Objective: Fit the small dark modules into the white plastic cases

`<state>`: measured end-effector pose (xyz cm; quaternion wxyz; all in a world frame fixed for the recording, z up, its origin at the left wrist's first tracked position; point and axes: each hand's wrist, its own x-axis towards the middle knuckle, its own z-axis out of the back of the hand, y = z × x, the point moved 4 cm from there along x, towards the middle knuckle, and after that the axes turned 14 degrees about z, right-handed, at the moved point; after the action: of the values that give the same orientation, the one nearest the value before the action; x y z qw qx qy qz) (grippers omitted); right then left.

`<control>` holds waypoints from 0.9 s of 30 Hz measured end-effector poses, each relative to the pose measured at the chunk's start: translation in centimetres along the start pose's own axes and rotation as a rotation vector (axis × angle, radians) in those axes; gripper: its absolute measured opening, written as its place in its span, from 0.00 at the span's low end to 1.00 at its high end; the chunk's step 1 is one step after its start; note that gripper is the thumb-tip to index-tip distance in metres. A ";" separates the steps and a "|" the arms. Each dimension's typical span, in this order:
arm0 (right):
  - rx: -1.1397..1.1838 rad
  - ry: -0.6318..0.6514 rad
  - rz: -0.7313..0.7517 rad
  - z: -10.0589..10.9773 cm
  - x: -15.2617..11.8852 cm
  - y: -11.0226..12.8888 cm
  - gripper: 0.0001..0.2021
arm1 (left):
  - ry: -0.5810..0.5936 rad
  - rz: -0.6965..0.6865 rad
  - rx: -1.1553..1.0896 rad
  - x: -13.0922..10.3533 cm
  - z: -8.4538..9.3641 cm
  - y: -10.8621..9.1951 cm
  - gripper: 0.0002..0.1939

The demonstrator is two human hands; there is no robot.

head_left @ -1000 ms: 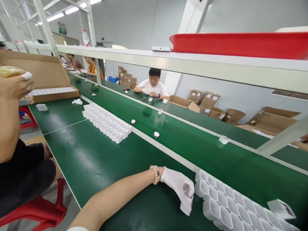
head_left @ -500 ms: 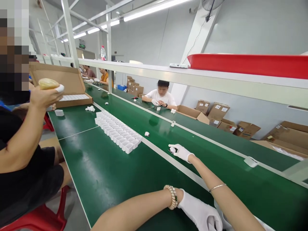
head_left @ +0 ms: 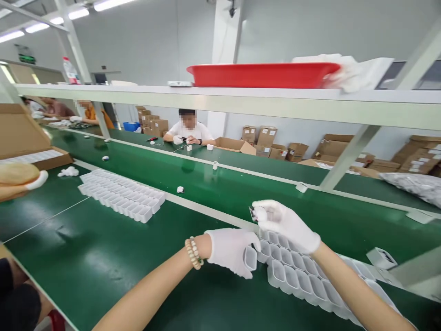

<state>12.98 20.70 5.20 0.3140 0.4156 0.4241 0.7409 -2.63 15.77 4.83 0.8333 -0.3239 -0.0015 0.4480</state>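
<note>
My left hand (head_left: 231,250), in a white glove, is closed around a small white plastic cup (head_left: 250,258) over the near bench. The cup's open top tilts toward me. In my gloved right hand (head_left: 287,225), pinched between the fingers, is a small white part with a dark, shiny plate (head_left: 257,214); the fingers partly hide it. The right hand is just above and right of the left one. Beneath it rows of joined white cups (head_left: 303,280) lie on the green bench, partly covered by my right forearm.
Another block of white cups (head_left: 120,195) lies to the left. A small white part (head_left: 180,189) rests on the green belt (head_left: 213,197). Overhead runs a shelf (head_left: 155,94) with a red tray (head_left: 262,76). A co-worker (head_left: 189,131) sits opposite; another person's hand holds something yellowish at left.
My view has swung right. The right hand has lifted the white part from the belt and brought it back near the cups. My left hand has come up into view with a cup.
</note>
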 end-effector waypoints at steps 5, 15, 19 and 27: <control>-0.184 -0.120 0.039 0.9 -7.5 4.3 0.22 | -0.324 0.006 0.104 -3.2 1.5 -2.4 0.18; -0.463 -0.052 0.261 -0.8 -8.3 7.7 0.15 | -0.810 -0.243 0.111 -6.2 0.5 -3.6 0.30; -0.499 -0.058 0.362 -0.8 -8.7 8.3 0.13 | -0.794 -0.278 0.096 -6.1 0.4 -3.7 0.31; -0.519 -0.080 0.327 -1.1 -9.0 7.7 0.17 | -0.814 -0.320 0.135 -6.2 0.3 -3.8 0.27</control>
<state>15.22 9.53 8.61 0.3026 0.4131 0.1354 0.8482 -3.61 9.85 8.88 0.8430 -0.0613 -0.3504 0.4036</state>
